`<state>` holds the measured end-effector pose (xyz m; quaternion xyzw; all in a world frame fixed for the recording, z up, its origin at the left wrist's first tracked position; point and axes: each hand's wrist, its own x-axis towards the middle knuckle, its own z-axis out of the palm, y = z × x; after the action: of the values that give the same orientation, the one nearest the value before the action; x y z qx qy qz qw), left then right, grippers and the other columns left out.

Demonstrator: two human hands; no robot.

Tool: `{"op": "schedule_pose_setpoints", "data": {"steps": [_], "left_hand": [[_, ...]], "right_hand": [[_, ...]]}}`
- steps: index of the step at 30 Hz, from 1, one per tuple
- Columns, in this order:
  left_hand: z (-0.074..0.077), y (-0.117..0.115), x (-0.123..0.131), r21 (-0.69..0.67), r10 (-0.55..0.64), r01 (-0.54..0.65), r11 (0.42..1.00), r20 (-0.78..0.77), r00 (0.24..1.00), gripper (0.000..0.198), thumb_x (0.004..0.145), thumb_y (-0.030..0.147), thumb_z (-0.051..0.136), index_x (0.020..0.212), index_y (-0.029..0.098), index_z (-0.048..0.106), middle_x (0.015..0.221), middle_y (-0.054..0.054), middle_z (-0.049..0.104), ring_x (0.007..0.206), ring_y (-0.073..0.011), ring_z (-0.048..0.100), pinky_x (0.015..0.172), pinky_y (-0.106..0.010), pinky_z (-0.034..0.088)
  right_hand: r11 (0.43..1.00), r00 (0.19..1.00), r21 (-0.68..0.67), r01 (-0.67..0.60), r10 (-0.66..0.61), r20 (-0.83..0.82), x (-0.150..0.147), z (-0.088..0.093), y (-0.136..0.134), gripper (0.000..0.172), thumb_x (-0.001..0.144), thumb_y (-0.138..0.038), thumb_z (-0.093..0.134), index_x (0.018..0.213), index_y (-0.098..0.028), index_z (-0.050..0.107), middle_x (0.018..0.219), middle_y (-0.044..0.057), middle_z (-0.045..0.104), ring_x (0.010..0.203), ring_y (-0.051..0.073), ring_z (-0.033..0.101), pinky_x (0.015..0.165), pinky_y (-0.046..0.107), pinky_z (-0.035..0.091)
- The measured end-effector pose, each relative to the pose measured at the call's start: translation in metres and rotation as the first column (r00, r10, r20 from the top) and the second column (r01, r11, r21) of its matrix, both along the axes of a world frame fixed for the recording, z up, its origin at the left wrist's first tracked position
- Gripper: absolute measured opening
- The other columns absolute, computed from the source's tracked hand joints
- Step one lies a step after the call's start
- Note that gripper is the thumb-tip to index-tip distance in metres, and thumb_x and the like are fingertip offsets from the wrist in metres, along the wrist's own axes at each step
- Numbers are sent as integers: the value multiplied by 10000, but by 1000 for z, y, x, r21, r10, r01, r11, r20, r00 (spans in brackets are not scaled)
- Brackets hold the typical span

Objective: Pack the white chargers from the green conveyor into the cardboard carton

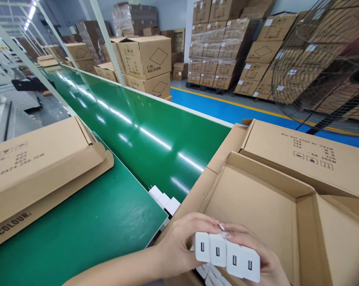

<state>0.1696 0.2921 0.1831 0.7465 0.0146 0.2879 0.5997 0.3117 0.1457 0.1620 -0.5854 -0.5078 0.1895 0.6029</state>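
Observation:
A row of several white USB chargers [226,256] is held between both hands at the bottom centre, over the near corner of an open cardboard carton [256,202]. My left hand [179,248] grips the row's left end, my right hand [264,262] wraps its right end and back. More white chargers [165,200] lie on the green belt just left of the carton, and a few show below the held row.
A green conveyor belt [131,131] runs away to the upper left. Flattened cartons [39,167] lie on the left bench. A second carton flap [304,157] stands behind the open one. A black fan [325,63] is at the right, stacked boxes [221,51] behind.

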Motion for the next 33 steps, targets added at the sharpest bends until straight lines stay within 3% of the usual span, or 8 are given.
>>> {"op": "schedule_pose_setpoints", "data": {"steps": [8, 24, 33], "left_hand": [[-1, -1, 0, 18, 1, -1, 1000, 32, 999, 429, 737, 172, 740, 1130, 246, 582, 1165, -89, 655, 1045, -219, 651, 901, -298, 525], [-4, -4, -2, 119, 9, -23, 993, 118, 993, 441, 744, 189, 741, 1133, 253, 542, 1131, -83, 645, 1042, -220, 651, 932, -300, 529], [0, -4, 0, 126, 50, -60, 990, 80, 996, 453, 749, 156, 724, 1149, 254, 536, 1105, -85, 649, 1017, -212, 660, 883, -286, 549]], "right_hand": [[999, 998, 22, 29, -30, 52, 0, 12, 6, 351, 727, -410, 750, 1069, -362, 685, 959, 55, 759, 912, 237, 716, 736, 241, 597], [1000, 1000, -14, 1, -1, 8, 1, 6, -1, 404, 682, -381, 788, 1072, -380, 683, 1027, 58, 753, 922, 274, 711, 734, 285, 608], [999, 1000, -39, 15, -16, -26, -1, 6, -2, 389, 679, -385, 791, 1057, -371, 702, 1018, 75, 754, 937, 290, 706, 738, 315, 611]]}}
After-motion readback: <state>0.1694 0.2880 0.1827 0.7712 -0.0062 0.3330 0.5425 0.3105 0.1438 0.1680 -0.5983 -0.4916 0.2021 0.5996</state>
